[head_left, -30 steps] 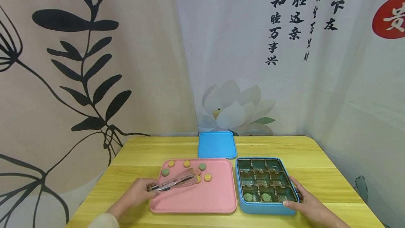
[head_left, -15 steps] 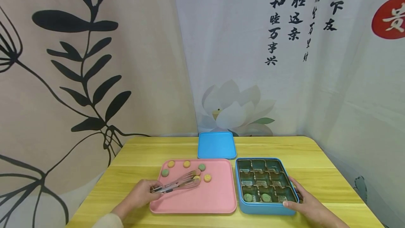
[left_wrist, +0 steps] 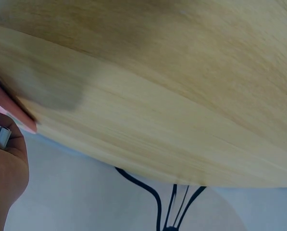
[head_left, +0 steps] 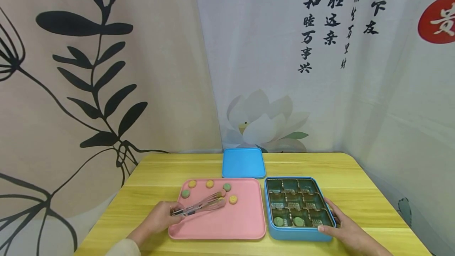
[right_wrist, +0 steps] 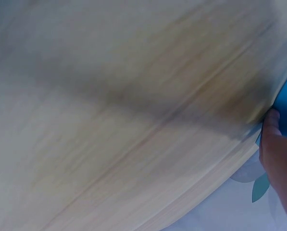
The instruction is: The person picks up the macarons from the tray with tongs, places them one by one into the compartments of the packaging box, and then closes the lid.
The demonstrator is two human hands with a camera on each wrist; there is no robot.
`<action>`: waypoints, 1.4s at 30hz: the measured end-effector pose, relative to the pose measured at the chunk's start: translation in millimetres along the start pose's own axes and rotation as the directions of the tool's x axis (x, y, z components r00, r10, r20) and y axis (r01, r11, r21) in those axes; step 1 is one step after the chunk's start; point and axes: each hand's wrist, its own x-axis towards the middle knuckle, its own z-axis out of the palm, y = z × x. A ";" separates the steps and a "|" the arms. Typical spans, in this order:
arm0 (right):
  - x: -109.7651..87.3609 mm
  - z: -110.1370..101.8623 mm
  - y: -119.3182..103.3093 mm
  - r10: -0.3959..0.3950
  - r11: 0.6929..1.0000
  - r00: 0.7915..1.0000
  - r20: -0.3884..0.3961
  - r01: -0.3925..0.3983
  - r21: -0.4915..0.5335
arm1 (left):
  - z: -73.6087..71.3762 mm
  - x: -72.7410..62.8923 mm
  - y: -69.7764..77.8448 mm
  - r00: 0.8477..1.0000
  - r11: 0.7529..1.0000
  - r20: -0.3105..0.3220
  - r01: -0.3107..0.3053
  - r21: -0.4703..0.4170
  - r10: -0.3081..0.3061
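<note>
In the head view my left hand grips metal tongs by the handle end, over the left side of a pink tray. The tong tips reach toward the tray's upper middle and overlap a yellow macaron there; I cannot tell if they pinch it. Around them lie more small macarons, such as a green one and a yellow one. My right hand holds the near right corner of a blue box, thumb on the front rim. Two green macarons sit in its front row of compartments.
Behind the tray lies a flat blue lid. The tray and box stand side by side on the wooden table, whose far edge meets a printed curtain. Another green macaron lies at the tray's left.
My left hand has moved slightly right with the tongs, and the tong tips have come closer together around the macaron spot. The right hand and the box stay put.
</note>
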 end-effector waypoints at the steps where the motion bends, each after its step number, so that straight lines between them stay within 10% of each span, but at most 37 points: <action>1: 0.2 -0.2 0.1 0.000 1.000 1.000 0.000 0.000 -0.003 | 0.3 -0.2 -0.1 1.000 1.000 -0.001 -0.002 0.001 0.002; 42: 0.2 -0.1 -3.4 0.040 0.999 0.999 0.002 -0.040 -0.024 | -2.2 6.8 11.9 0.999 0.999 -0.013 -0.042 0.026 0.043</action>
